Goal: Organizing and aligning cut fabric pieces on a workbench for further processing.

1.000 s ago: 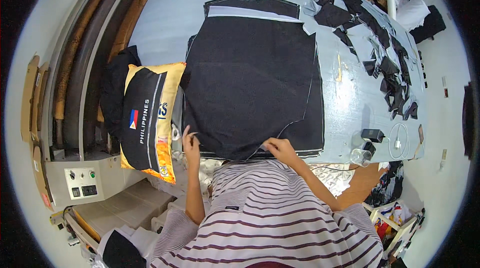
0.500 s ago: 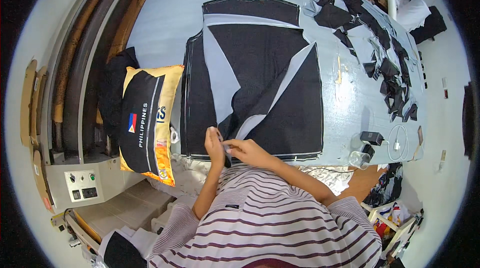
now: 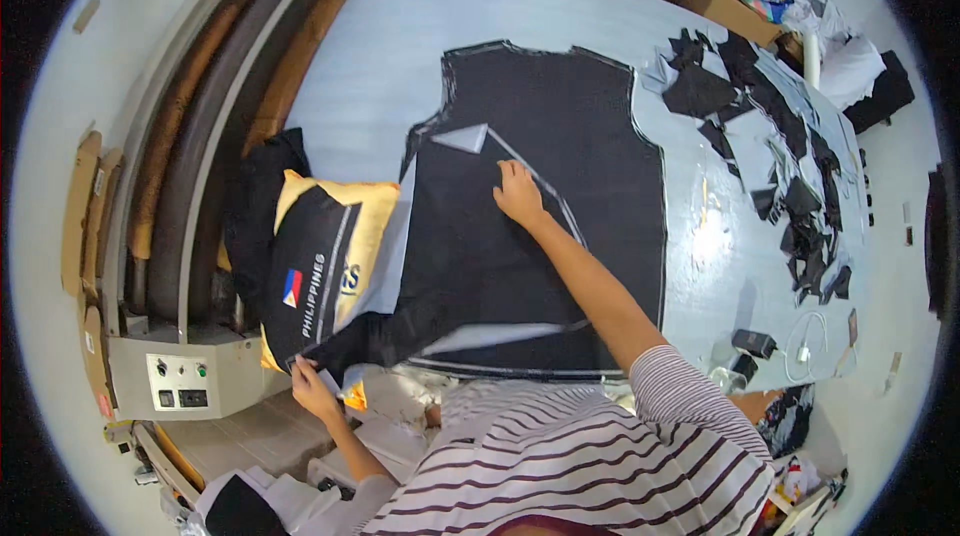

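Observation:
A black fabric panel (image 3: 590, 106) with pale edges lies spread on the table. Over it is a second black fabric panel (image 3: 455, 226), partly turned so that its light grey underside shows at a folded tip and along the lower part. Low at the left, my left hand (image 3: 315, 391) is closed on a gathered corner of this upper panel, beside the cushion. My right hand (image 3: 519, 196) rests on the upper panel near its slanting edge, fingers bent slightly and touching the cloth. Nothing shows lifted in them.
A yellow and black cushion (image 3: 335, 261) stands at the left, against dark cloth (image 3: 262, 206) and a machine with long rollers (image 3: 205, 156). Black and grey scraps (image 3: 795, 206) lie along the table's right side. A black adapter (image 3: 753, 342) and white cable (image 3: 810, 356) are near the right corner.
My left hand has moved left with the panel's corner. My right hand has reached far forward onto the cloth. The upper panel has shifted, and the view has moved.

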`<state>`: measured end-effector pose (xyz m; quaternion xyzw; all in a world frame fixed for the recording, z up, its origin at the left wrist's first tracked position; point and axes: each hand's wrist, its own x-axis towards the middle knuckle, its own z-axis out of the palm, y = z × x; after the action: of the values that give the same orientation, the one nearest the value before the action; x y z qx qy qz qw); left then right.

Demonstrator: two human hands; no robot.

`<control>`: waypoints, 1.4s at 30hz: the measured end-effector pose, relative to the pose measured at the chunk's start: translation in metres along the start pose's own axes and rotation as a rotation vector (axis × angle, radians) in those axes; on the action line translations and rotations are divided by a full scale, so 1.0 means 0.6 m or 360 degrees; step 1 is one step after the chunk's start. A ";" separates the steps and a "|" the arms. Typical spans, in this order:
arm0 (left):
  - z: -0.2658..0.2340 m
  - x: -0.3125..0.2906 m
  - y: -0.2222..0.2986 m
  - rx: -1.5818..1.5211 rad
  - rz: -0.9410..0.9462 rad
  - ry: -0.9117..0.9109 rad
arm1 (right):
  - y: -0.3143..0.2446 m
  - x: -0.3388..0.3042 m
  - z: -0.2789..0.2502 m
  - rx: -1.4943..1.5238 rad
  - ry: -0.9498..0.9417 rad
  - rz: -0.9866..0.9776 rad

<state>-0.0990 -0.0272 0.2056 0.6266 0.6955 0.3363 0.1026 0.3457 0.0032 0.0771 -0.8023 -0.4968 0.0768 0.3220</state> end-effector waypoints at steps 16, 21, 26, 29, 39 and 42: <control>0.067 -0.155 0.066 -0.0372 -0.0065 -0.0486 | 0.062 0.191 0.087 0.0048 -0.0367 -0.0166; 0.066 -0.075 0.067 -0.0522 0.0176 -0.0592 | 0.008 0.202 -0.057 0.0117 -0.0300 -0.0314; 0.122 0.069 0.206 -0.0834 0.0751 -0.0545 | -0.063 0.094 -0.396 0.0834 -0.0823 -0.0263; 0.142 0.138 0.356 -0.0996 0.1181 -0.0538 | -0.145 -0.006 -0.534 0.1818 -0.0865 -0.0114; 0.020 -0.214 0.627 -0.2114 0.1939 0.0053 | -0.326 -0.197 -0.667 0.2459 0.0281 -0.0521; 0.040 -0.236 0.598 -0.1619 0.1488 -0.0535 | -0.324 -0.211 -0.676 0.2253 0.0442 -0.0878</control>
<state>0.2301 -0.1563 0.3621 0.7772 0.0853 0.5268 0.3333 0.3176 -0.2245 0.4840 -0.2547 -0.4662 0.1918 0.8252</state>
